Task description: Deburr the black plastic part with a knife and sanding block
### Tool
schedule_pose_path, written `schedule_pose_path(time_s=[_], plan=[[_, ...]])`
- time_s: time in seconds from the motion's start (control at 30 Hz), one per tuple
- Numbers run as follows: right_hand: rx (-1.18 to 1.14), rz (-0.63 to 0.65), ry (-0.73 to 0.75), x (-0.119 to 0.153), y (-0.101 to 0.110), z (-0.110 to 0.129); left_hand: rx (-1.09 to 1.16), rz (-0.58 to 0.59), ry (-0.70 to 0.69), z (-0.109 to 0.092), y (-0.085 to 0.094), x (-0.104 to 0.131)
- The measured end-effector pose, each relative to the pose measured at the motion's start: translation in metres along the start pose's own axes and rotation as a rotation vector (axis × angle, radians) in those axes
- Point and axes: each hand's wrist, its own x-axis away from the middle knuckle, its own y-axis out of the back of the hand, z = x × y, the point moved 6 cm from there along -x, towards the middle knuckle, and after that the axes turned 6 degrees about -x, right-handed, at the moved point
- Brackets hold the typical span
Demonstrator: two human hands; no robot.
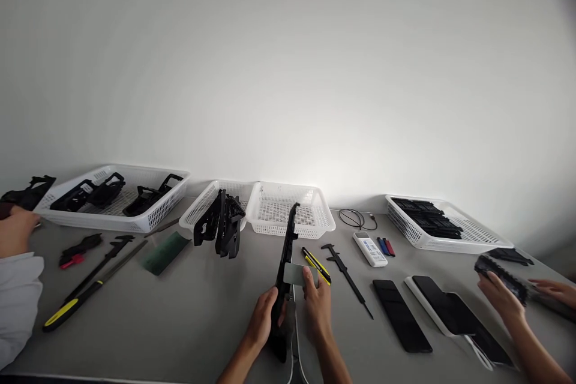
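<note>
A long black plastic part (288, 252) stands on edge above the near middle of the table, and my left hand (262, 317) is wrapped round its lower end. Between the thumb and fingers of my right hand (317, 303) is a thin grey-green sheet (295, 274), its left edge touching the side of the black part. A yellow and black cutter (317, 266) lies just behind my right hand. The caliper (344, 276) rests to the right of it. White cables run below the part, between my forearms.
Behind are a white basket of black parts (189, 216), another basket (332, 219), and larger baskets (148, 223) (472, 246) at both sides. Phones (400, 315), a file (72, 310) and a green sheet (165, 252) lie about. Other people's hands (18, 231) (501, 300) work at both sides.
</note>
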Motion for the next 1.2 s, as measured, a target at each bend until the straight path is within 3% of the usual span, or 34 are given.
schedule_pose_path(time_s=[0.23,0.4,0.57,0.63,0.8,0.9,0.97,1.13,1.2], plan=[[-0.188,0.194,-0.064,0.001,-0.009,-0.006,0.099,0.221,-0.103,-0.014,-0.016,0.001],[-0.168,0.296,0.009,-0.001,-0.005,0.002,0.123,0.268,-0.076,-0.023,-0.023,0.007],[-0.093,0.462,-0.028,-0.003,-0.009,0.007,0.099,0.302,-0.099,-0.038,-0.031,0.017],[-0.048,0.421,0.020,-0.010,-0.009,0.009,0.075,0.309,-0.118,-0.042,-0.032,0.019],[0.013,0.109,0.207,-0.016,-0.005,0.013,0.060,0.259,-0.119,-0.043,-0.025,0.017],[0.026,0.165,0.207,-0.011,-0.016,0.008,0.064,0.176,-0.118,-0.041,-0.018,0.015],[0.033,0.221,0.176,-0.010,-0.021,0.003,0.063,0.196,-0.091,-0.039,-0.021,0.015],[0.006,-0.023,0.201,-0.021,-0.002,-0.001,0.098,0.226,-0.101,-0.037,-0.025,0.016],[0.008,0.008,0.208,-0.023,-0.003,-0.001,0.089,0.223,-0.103,-0.037,-0.024,0.015]])
